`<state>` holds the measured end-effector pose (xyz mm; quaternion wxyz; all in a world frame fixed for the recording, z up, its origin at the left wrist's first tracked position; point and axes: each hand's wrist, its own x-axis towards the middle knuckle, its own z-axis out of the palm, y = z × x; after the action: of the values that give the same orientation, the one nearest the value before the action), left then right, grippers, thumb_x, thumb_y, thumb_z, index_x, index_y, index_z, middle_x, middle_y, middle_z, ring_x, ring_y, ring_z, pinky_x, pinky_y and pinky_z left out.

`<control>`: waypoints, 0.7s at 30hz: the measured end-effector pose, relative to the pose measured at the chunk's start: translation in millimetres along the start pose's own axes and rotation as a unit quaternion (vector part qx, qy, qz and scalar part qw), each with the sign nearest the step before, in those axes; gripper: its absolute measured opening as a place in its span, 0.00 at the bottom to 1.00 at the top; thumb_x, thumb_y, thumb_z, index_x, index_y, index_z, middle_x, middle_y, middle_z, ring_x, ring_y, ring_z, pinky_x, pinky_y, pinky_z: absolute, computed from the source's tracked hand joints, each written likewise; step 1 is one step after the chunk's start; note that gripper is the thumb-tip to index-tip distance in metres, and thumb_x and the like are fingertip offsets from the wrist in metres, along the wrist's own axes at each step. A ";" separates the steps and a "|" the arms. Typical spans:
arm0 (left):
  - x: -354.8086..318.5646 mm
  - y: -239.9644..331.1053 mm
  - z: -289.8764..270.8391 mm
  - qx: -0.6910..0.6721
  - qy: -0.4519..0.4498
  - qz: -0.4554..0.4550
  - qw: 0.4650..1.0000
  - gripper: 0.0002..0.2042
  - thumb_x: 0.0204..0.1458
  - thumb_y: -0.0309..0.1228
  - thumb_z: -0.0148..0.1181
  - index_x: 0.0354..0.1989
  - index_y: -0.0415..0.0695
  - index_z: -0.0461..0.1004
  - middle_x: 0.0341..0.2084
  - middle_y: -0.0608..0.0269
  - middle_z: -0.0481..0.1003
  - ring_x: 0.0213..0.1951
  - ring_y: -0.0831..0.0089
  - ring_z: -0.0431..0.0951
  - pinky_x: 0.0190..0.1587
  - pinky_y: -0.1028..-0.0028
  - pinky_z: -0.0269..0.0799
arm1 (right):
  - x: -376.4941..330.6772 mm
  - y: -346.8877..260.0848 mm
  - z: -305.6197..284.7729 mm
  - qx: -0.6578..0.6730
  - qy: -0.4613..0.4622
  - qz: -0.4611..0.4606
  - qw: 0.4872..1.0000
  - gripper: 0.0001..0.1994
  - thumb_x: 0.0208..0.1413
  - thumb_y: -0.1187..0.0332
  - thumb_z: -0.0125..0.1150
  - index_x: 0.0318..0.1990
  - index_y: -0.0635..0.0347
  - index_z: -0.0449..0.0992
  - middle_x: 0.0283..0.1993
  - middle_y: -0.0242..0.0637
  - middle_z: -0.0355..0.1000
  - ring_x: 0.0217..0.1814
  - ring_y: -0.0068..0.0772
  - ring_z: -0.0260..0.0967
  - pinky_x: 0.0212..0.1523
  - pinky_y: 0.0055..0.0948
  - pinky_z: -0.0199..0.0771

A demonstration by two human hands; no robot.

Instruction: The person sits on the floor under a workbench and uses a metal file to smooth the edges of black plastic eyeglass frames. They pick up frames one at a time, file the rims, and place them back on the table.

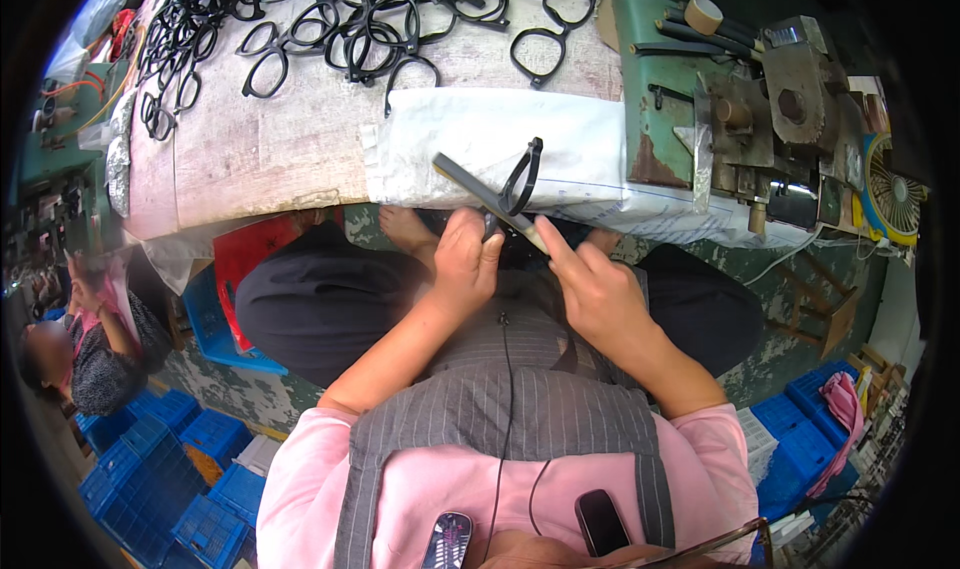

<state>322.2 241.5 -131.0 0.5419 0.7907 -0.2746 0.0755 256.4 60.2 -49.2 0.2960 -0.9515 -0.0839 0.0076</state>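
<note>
Our left hand point(466, 261) clamps the black eyeglass frame point(520, 181) upright; right-hand fingers point(556, 252) press a flat file point(480, 193) diagonally across it.

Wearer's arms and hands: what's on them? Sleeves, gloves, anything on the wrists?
Both hands are bare: no gloves, and no rings or watch that I can make out on the left hand or right hand. The forearms are bare too. Short pink sleeves end near the elbows, under a grey pinstriped apron.
</note>
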 end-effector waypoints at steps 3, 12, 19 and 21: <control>2.1 -0.8 5.7 -0.008 0.038 0.026 0.999 0.07 0.56 0.25 0.56 0.29 0.34 0.68 0.24 0.49 0.67 0.28 0.52 0.67 0.33 0.62 0.66 | -10.8 -3.0 -4.8 0.006 -0.006 0.005 1.000 0.30 0.48 0.78 0.58 0.63 0.54 0.66 0.22 0.37 0.59 0.17 0.38 0.64 0.21 0.35 0.70; -5.8 -5.0 3.7 0.004 0.011 0.000 1.000 0.10 0.61 0.29 0.49 0.32 0.35 0.70 0.26 0.53 0.71 0.28 0.61 0.71 0.32 0.70 0.68 | 11.8 6.6 3.3 0.066 0.014 -0.042 0.997 0.32 0.47 0.79 0.59 0.64 0.55 0.66 0.23 0.38 0.61 0.20 0.38 0.64 0.22 0.34 0.67; -6.3 -9.2 1.6 -0.052 0.005 -0.030 0.998 0.10 0.62 0.31 0.49 0.36 0.36 0.71 0.28 0.54 0.71 0.27 0.65 0.71 0.31 0.72 0.67 | -31.9 -1.7 -8.5 0.036 0.052 -0.077 0.995 0.32 0.43 0.78 0.58 0.61 0.49 0.70 0.21 0.32 0.56 0.15 0.32 0.60 0.17 0.32 0.66; -5.9 -7.8 2.4 -0.019 0.018 -0.002 1.000 0.09 0.61 0.30 0.49 0.37 0.34 0.71 0.29 0.53 0.71 0.28 0.63 0.71 0.33 0.71 0.68 | -29.1 0.5 -2.9 -0.017 0.028 -0.007 0.999 0.32 0.43 0.79 0.58 0.61 0.48 0.70 0.21 0.32 0.56 0.15 0.33 0.61 0.18 0.32 0.67</control>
<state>320.9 243.5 -140.7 0.5619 0.7793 -0.2646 0.0832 228.0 53.4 -48.1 0.2818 -0.9556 -0.0825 -0.0230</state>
